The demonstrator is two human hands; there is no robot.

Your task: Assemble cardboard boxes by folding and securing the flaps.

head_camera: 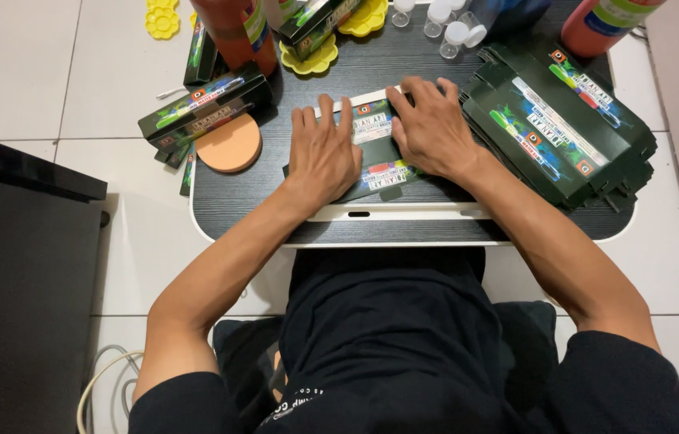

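A flat dark green carton blank (375, 153) with colourful print lies on a small dark lap table (259, 209). My left hand (322, 153) presses flat on its left part, fingers spread and pointing away from me. My right hand (433, 124) presses on its right part, fingers curled over the far edge. Both hands touch the carton. Much of the carton is hidden under my palms.
A stack of flat green cartons (560, 128) lies at the right. Folded green boxes (203, 104) and an orange round sponge (229, 145) sit at the left. Orange bottles (237, 32), yellow flower-shaped palettes (311, 60) and small clear vials (444, 20) stand at the far edge. A black cabinet (18, 265) is at left.
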